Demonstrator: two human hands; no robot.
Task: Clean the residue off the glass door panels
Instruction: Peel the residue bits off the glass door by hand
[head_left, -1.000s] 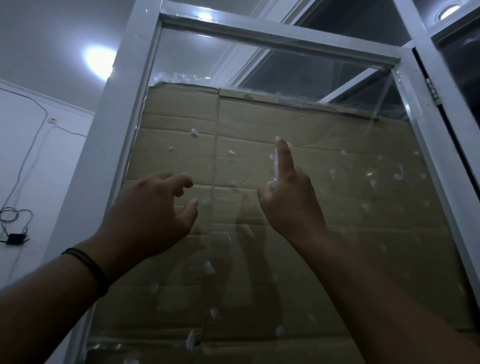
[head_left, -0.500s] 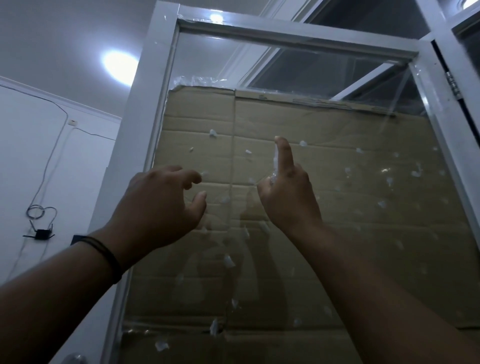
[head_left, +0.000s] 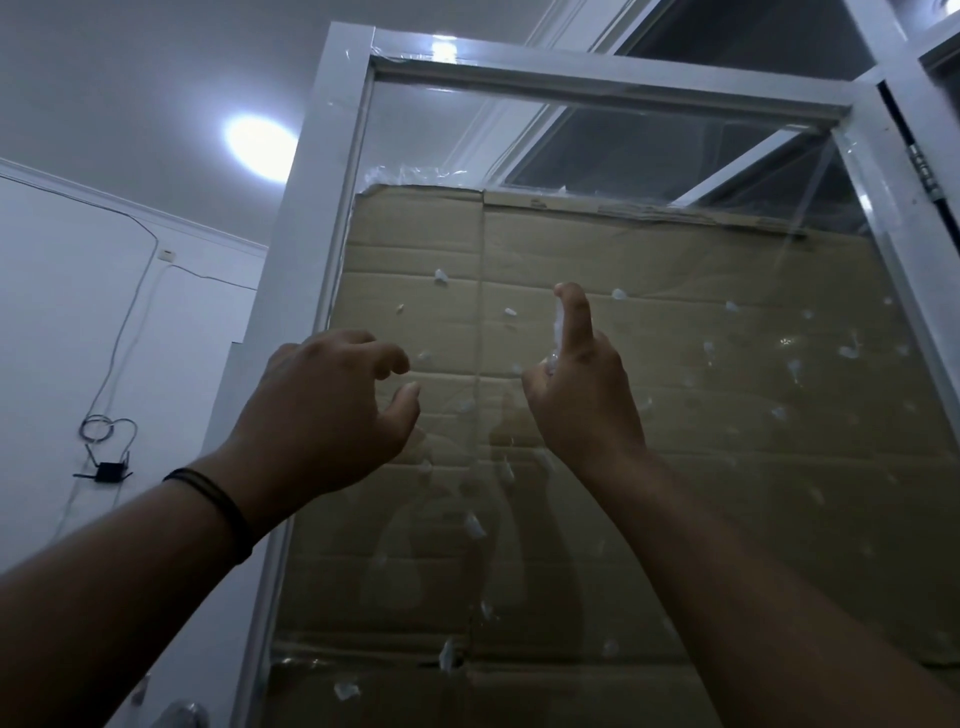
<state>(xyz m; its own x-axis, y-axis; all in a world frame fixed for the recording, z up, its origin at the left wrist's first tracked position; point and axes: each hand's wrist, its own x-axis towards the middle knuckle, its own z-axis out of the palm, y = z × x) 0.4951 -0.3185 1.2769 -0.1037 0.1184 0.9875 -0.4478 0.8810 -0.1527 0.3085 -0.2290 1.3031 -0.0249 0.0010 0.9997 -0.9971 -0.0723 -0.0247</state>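
Observation:
The glass door panel (head_left: 675, 150) in its white frame (head_left: 311, 234) fills the view, dotted with several small white bits of residue (head_left: 440, 277). My left hand (head_left: 322, 410) is raised near the panel's left edge. Its fingers are curled like a claw towards the glass, and it holds nothing. My right hand (head_left: 582, 395) is at the panel's middle with the index finger pointing straight up against the glass. A thin whitish strip of peeled residue (head_left: 557, 332) lies pinched along that finger by the thumb.
Brown cardboard (head_left: 701, 509) stands behind the glass and covers most of the panel. A hinge (head_left: 922, 171) and a second door frame are at the right. The wall on the left carries a coiled cable (head_left: 106, 431). A ceiling light (head_left: 257, 143) glows above.
My view has swung left, so the door sits further right in frame. Both hands keep nearly the same pose on the glass, and the left hand has drifted slightly towards the right one.

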